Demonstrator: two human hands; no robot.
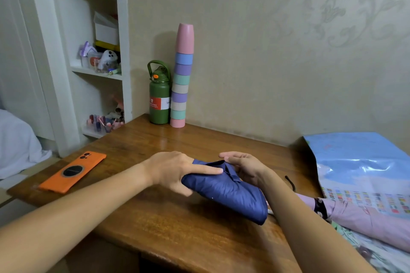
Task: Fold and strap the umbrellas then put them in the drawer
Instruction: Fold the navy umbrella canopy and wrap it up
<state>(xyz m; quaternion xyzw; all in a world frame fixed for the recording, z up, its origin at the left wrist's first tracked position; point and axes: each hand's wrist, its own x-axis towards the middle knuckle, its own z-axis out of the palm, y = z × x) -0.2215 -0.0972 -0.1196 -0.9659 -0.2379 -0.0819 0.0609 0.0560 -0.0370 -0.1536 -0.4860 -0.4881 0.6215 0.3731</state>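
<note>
The navy blue umbrella [228,193] lies folded in your hands just above the middle of the wooden table [168,224], its canopy gathered into a bundle that runs from your left hand toward the table's near right edge. Your left hand [175,173] grasps the far end of it: the index finger lies straight along the top of the fabric and the thumb comes round underneath. Your right hand [244,166] holds the same end from the other side, palm turned toward the umbrella, fingers curled loosely around the fabric near the strap [233,176], a narrow navy band that crosses the bundle there. Whether the strap is fastened you cannot tell from here.

A second umbrella, pale pink [363,217], lies beside your right forearm at the table's right edge, with a black strap [320,207] around it. A glossy blue bag [359,162] sits behind it.

On the table's left side an orange phone [72,172] lies face down, well apart from your hands. At the back, against the wall, a green water bottle [159,97] stands just beside a tall stack of pastel cups [182,77]. A white shelf unit [97,51] with small clutter stands to the left of the table.
</note>
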